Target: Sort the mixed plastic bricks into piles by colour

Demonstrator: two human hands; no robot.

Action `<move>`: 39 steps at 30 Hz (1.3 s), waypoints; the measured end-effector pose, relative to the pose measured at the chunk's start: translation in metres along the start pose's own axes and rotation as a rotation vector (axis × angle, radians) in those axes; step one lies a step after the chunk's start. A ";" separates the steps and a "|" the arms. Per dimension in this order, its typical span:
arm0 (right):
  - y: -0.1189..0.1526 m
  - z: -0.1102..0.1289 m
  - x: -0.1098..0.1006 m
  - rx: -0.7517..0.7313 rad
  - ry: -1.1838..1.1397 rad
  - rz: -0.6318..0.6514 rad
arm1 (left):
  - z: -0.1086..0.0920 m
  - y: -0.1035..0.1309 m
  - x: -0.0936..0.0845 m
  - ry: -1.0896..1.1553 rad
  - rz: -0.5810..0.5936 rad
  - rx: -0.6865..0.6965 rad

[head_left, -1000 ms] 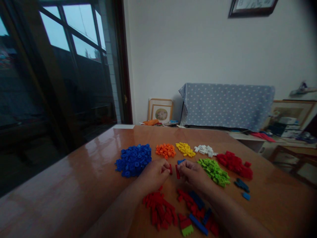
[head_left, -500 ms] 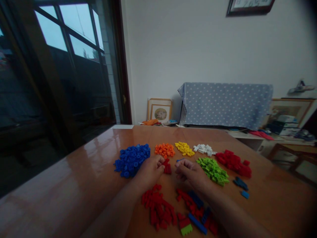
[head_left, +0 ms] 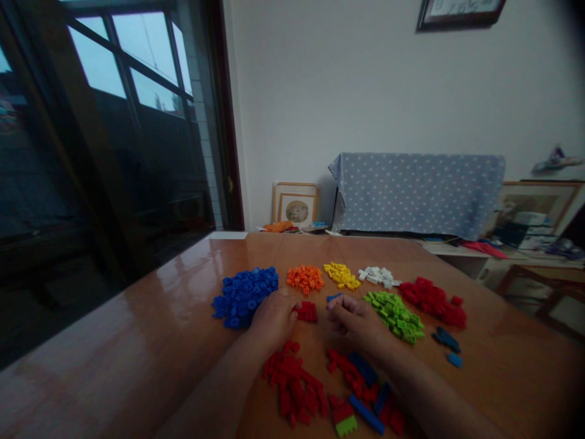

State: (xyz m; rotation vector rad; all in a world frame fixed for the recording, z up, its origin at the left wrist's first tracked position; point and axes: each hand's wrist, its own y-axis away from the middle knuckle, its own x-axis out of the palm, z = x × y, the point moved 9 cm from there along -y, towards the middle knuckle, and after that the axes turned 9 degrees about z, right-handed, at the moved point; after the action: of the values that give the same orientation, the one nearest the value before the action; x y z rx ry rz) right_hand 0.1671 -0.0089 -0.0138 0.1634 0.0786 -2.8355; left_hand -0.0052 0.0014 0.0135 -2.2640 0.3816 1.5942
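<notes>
My left hand (head_left: 275,315) is low over the table, its thumb and fingers closed at the left side of a small group of red bricks (head_left: 308,311). These bricks lie side by side. My right hand (head_left: 351,314) is curled with its fingertips pinched together; whatever they may hold is hidden. Just behind it lies a blue brick (head_left: 334,297). The blue brick pile (head_left: 247,294) sits beside my left hand, and the lime green brick pile (head_left: 395,316) is right of my right hand. A pile of red bricks (head_left: 295,387) lies nearer to me, between my forearms.
Orange pieces (head_left: 305,278), yellow pieces (head_left: 342,275) and white pieces (head_left: 378,276) form heaps farther back. Bigger red bricks (head_left: 434,302) lie at right, near dark blue pieces (head_left: 446,338). In front are mixed red and blue bricks (head_left: 365,414) and a red-and-green block (head_left: 343,417).
My left hand has lowered and shifted slightly left, and the red brick at its fingertips now lies level with the other red ones. My right hand has barely moved.
</notes>
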 end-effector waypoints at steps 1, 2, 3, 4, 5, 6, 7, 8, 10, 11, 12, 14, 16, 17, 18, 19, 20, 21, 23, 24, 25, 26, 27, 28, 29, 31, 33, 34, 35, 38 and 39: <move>0.000 0.000 0.000 0.000 0.004 0.001 | -0.001 -0.001 0.002 -0.012 0.007 0.008; -0.001 -0.001 0.000 0.000 0.010 0.003 | -0.002 -0.001 0.004 -0.023 0.009 0.013; -0.001 -0.002 0.000 -0.001 0.015 0.004 | -0.002 -0.001 0.005 -0.032 0.008 0.016; -0.001 -0.003 0.000 -0.004 0.019 0.005 | -0.002 -0.001 0.005 -0.041 0.005 0.011; -0.001 -0.003 -0.001 -0.011 0.022 0.005 | -0.002 -0.001 0.004 -0.049 0.001 0.003; -0.001 -0.003 -0.001 -0.016 0.023 0.007 | -0.002 -0.001 0.003 -0.056 -0.002 -0.008; -0.001 -0.003 -0.001 -0.021 0.024 0.007 | -0.002 -0.001 0.002 -0.062 -0.003 -0.017; -0.001 -0.002 -0.001 -0.022 0.026 0.007 | -0.002 -0.001 0.002 -0.066 -0.001 -0.022; 0.000 0.000 -0.001 -0.016 0.037 0.004 | -0.002 0.000 0.001 -0.073 0.005 -0.024; 0.001 0.001 -0.001 -0.009 0.042 0.000 | -0.002 0.000 0.001 -0.076 0.006 -0.025; 0.001 0.003 -0.002 0.001 0.047 -0.004 | -0.001 0.000 0.001 -0.077 0.005 -0.029; 0.002 0.005 -0.004 0.018 0.073 0.000 | -0.001 -0.001 0.000 -0.071 0.002 -0.036; 0.004 0.006 -0.005 0.036 0.150 0.032 | -0.001 0.000 -0.002 -0.060 -0.003 -0.043; 0.005 0.005 -0.005 0.047 0.204 0.065 | -0.002 0.000 -0.003 -0.055 -0.006 -0.044; 0.006 0.004 -0.003 0.062 0.261 0.116 | -0.003 0.001 -0.005 -0.051 -0.008 -0.044; 0.009 0.002 0.000 0.075 0.323 0.179 | -0.004 0.001 -0.008 -0.046 -0.010 -0.042; 0.012 0.001 0.003 0.084 0.386 0.247 | -0.005 0.002 -0.010 -0.042 -0.012 -0.038; 0.016 0.001 0.006 0.088 0.451 0.310 | -0.006 0.003 -0.012 -0.036 -0.013 -0.031; 0.024 0.002 0.011 0.095 0.581 0.407 | -0.008 0.004 -0.016 -0.021 -0.010 -0.015; 0.028 0.003 0.013 0.105 0.637 0.435 | -0.009 0.005 -0.017 -0.010 -0.011 -0.006; 0.031 0.003 0.014 0.124 0.684 0.453 | -0.010 0.006 -0.018 0.002 -0.014 0.004; 0.034 0.003 0.014 0.148 0.723 0.464 | -0.010 0.006 -0.019 0.015 -0.016 0.013; 0.036 0.002 0.014 0.169 0.761 0.467 | -0.010 0.006 -0.020 0.029 -0.019 0.021; 0.037 0.002 0.013 0.184 0.797 0.461 | -0.009 0.007 -0.020 0.043 -0.023 0.027; 0.037 0.002 0.012 0.191 0.831 0.450 | -0.009 0.007 -0.020 0.057 -0.028 0.028; 0.036 0.002 0.010 0.184 0.877 0.430 | -0.008 0.007 -0.020 0.089 -0.029 0.026; 0.033 0.003 0.009 0.151 0.872 0.403 | -0.010 0.007 -0.021 0.134 -0.028 0.035; 0.031 0.004 0.009 0.127 0.848 0.381 | -0.013 0.008 -0.020 0.161 -0.022 0.050; 0.029 0.006 0.008 0.099 0.808 0.352 | -0.017 0.009 -0.020 0.192 -0.008 0.072; 0.021 0.008 0.007 0.043 0.591 0.252 | -0.031 0.011 -0.012 0.315 0.072 0.135; 0.019 0.007 0.006 0.041 0.492 0.218 | -0.036 0.013 -0.008 0.366 0.110 0.144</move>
State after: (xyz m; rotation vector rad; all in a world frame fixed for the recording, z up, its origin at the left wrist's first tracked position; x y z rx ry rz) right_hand 0.1659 -0.0290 -0.0083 0.8212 0.0995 -2.5189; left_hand 0.0174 -0.0250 0.0306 -2.4532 0.7005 1.1500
